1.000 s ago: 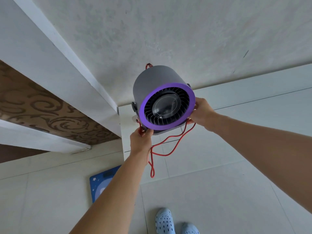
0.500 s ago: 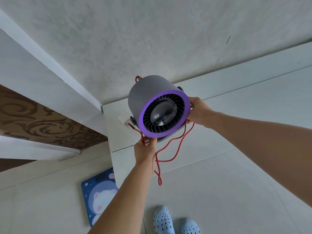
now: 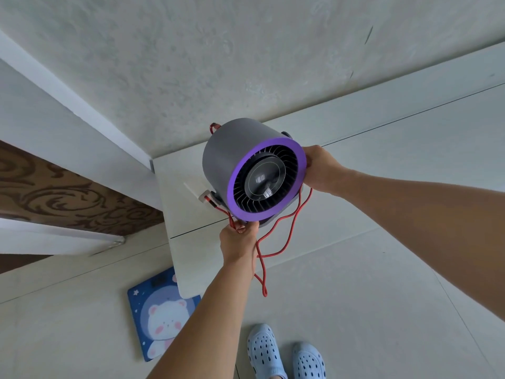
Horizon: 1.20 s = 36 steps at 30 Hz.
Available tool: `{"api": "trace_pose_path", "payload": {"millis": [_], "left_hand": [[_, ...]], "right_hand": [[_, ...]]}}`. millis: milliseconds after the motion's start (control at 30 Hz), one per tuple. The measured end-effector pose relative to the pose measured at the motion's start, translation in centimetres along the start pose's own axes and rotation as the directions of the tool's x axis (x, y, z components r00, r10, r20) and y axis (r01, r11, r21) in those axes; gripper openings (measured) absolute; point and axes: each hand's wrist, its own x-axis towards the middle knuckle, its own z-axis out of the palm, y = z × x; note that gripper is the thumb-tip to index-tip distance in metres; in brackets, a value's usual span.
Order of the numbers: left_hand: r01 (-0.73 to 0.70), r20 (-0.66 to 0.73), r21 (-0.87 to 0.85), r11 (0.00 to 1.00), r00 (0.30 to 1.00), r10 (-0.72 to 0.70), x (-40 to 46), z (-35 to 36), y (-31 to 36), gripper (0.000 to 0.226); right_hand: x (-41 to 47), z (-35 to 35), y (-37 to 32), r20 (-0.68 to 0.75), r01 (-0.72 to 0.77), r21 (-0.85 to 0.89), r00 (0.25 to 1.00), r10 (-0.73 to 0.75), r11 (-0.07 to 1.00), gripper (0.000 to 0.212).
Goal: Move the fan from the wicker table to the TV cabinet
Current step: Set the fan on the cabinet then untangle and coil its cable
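Observation:
The fan [image 3: 226, 157] is a grey drum with a purple front ring and dark vanes, tilted toward me over the left end of a long white cabinet top [image 3: 382, 242]. My right hand [image 3: 321, 166] grips its right rim. My left hand [image 3: 237, 242] holds its lower front edge together with the red cable [image 3: 287, 233], which loops down from the fan and hangs past the cabinet's front. Whether the fan's base touches the top is hidden.
A textured pale wall [image 3: 218, 64] rises behind the cabinet. A white frame and brown patterned panel [image 3: 54, 192] stand at the left. A blue scale with a bear picture [image 3: 161, 313] lies on the floor by the cabinet corner. My blue clogs [image 3: 284, 354] show below.
The view has dipped and shifted, so the fan and both hands sit lower and more to the right relative to the wall and cabinet corner. Both grips stay the same.

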Motion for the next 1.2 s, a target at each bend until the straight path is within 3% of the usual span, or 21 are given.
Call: {"api": "trace_pose_path", "payload": {"millis": [200,567,767,867,933,1067,1200], "left_hand": [[-0.094,0.016,0.036,0.995,0.996,0.093,0.3,0.1,0.0,0.047],[-0.23,0.06,0.198,0.953,0.973,0.223,0.4,-0.4,-0.3,0.051],[-0.256,0.092,0.216,0.942,0.966,0.242,1.1,-0.4,-1.2,0.05],[-0.286,0.12,0.217,0.933,0.957,0.265,1.0,-0.9,-1.3,0.054],[-0.288,0.124,0.222,0.932,0.956,0.266,0.7,-1.3,-1.0,0.062],[-0.399,0.141,0.267,0.877,0.917,0.374,0.1,-2.0,-0.6,0.082],[-0.507,0.195,0.382,0.773,0.861,0.469,0.0,-2.8,-0.2,0.065]], "right_hand": [[-0.3,-0.3,-0.1,-0.032,0.008,0.013,0.999,-0.007,1.0,0.05],[-0.6,-0.6,1.4,-0.028,-0.013,0.02,1.0,0.013,1.0,0.054],[-0.6,-0.7,3.2,-0.032,-0.021,-0.061,0.999,0.019,0.998,0.041],[-1.0,-0.7,4.3,-0.049,0.02,-0.044,0.999,-0.022,0.999,0.043],[-1.3,-0.6,5.2,-0.056,0.047,-0.045,0.997,-0.05,0.998,0.03],[-2.1,0.7,7.2,-0.134,-0.055,-0.024,0.99,0.051,0.998,0.036],[-4.5,3.2,7.6,-0.223,-0.082,-0.005,0.972,0.079,0.997,0.037]]}}
